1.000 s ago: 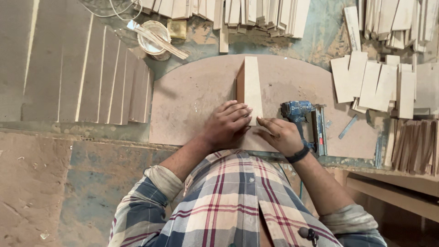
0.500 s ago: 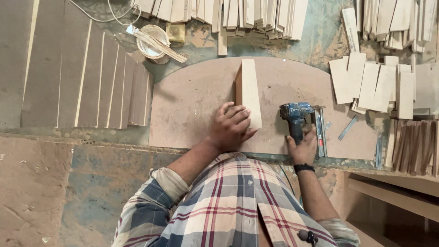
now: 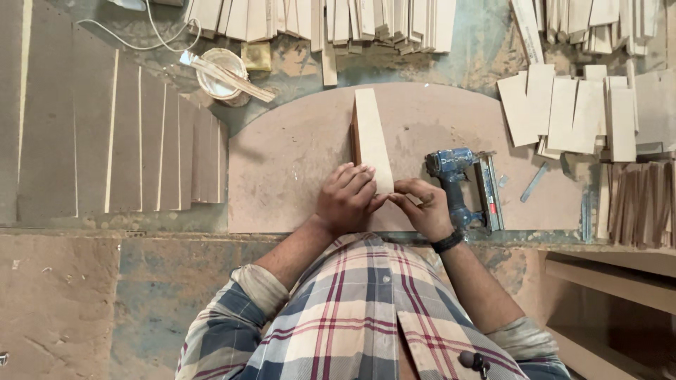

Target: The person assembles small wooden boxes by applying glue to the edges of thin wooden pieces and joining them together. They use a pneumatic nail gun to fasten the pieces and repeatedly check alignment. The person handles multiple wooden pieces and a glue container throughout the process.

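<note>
A pale, tapered wooden piece stands upright on a semicircular brown board. My left hand presses on the near end of that piece, fingers curled over it. My right hand pinches the same near end from the right side. A blue nail gun lies on the board just right of my right hand, not held.
Stacks of pale wooden strips line the far edge, with more cut pieces at the right. A small glue pot with a stick stands at the far left of the board. Brown panels lie to the left.
My right hand left the nail gun's handle and moved left to the near end of the wooden piece. My left hand stayed on the piece.
</note>
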### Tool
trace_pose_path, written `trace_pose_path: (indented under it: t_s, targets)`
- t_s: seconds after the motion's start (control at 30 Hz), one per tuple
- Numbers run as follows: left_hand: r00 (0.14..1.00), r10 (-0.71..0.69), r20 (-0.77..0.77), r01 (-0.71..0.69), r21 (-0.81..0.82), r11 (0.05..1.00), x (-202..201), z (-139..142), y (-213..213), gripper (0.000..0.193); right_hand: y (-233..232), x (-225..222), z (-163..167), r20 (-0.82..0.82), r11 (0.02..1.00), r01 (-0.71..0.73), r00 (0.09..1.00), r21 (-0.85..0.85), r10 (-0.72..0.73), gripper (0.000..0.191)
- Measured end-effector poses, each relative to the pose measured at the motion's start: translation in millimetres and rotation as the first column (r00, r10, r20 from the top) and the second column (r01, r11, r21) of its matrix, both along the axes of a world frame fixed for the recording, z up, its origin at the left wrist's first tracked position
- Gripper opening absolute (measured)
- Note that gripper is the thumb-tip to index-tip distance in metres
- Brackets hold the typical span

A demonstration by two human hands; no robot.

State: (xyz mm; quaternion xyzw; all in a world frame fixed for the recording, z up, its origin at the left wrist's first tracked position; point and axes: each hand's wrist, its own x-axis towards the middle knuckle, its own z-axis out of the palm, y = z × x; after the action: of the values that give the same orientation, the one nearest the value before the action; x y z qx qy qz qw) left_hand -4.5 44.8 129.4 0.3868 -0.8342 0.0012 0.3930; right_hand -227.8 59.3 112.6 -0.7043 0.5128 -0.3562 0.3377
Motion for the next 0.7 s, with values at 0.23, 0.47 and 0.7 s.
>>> trace_pose_path:
  t_s: [0.23, 0.47, 0.7]
  targets:
    - [0.999, -0.032, -0.023, 0.033, 0.056, 0.998, 3, 8, 1, 0.028, -6, -3, -4, 0.005, 1.000, -0.020, 1.000, -0.009, 0.020, 0.015]
    - [0.993, -0.120, 0.010, 0.118, 0.115, 0.986, 12, 12, -2, 0.025, 0, 2, 8, -0.298, 0.919, -0.105, 0.955, -0.380, -0.014, 0.015]
    - [0.993, -0.103, 0.053, 0.097, 0.104, 0.990, 14, 10, -1, 0.023, 5, -16, -14, -0.290, 0.949, -0.034, 0.955, -0.314, -0.062, 0.023]
